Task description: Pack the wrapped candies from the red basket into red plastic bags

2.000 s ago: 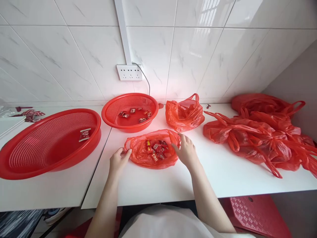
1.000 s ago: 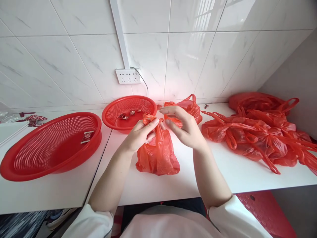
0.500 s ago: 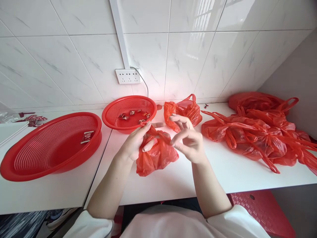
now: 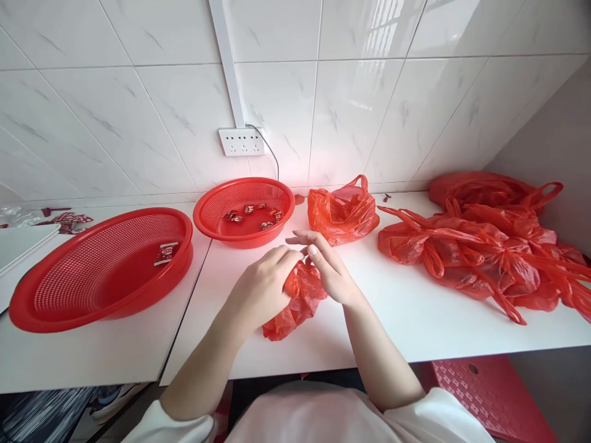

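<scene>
A small red plastic bag, crumpled and bulging, rests on the white table in front of me. My left hand is closed around its gathered top, with the back of the hand toward me. From the right, my right hand meets it at the neck of the bag. Its thumb and bent fingers come together over the plastic by the left fingertips, while its upper fingers reach across to the left. The pinched plastic itself is mostly covered by the fingers, and the bag's contents cannot be made out.
A red basket with several small wrapped packets stands by the wall. A larger red basket on the left holds one packet. An open red bag sits behind my hands. Several filled red bags are heaped at right.
My hands have come together over the bag's top. The right hand moved left and down to the left hand, which turned palm downward. The bag's visible part sits slightly lower.
</scene>
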{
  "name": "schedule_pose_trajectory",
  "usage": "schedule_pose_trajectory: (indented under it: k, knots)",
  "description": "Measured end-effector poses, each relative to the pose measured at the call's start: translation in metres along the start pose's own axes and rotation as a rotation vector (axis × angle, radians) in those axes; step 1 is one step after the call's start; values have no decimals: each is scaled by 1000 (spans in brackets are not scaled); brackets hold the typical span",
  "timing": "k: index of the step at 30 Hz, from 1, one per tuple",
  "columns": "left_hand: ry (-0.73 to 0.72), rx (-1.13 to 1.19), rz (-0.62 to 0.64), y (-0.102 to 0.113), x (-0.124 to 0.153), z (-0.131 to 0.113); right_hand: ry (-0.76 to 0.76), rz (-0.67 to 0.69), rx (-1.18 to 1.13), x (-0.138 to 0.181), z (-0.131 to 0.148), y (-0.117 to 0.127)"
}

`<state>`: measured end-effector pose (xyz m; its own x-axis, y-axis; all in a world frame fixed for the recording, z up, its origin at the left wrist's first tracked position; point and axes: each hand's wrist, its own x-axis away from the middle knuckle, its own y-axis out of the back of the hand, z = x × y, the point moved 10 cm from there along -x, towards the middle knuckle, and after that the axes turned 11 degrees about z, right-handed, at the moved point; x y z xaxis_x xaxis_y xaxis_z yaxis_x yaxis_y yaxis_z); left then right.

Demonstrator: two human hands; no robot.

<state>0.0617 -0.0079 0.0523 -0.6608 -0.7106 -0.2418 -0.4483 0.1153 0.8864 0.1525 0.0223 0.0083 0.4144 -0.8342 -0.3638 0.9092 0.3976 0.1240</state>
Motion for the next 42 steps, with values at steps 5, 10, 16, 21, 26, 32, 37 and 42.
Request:
schedule_pose_trajectory:
  k: [5, 10, 16, 21, 26, 32, 37, 42]
  knots:
    - [-240, 41, -298, 9, 15, -15, 14, -12, -83, -3, -8, 1]
    - [-271, 295, -259, 1, 13, 2, 59, 32, -211, -7, -7, -5]
    - [-134, 561, -375, -5, 25, 33, 32, -122, -223, -4, -22, 8]
    - [9, 861, -486, -21, 43, 68, 58, -320, -463, 4, -39, 25]
    - [88, 1067, -631, -23, 66, 106, 115, -609, -700, 26, -62, 62]
    - [198, 1070, -685, -28, 79, 134, 110, -840, -873, 46, -89, 94]
    - [387, 987, -430, -48, 71, 139, -74, -530, -229, 32, -61, 72]
    - [551, 966, -437, -68, 89, 159, -291, -93, 571, 29, -71, 1]
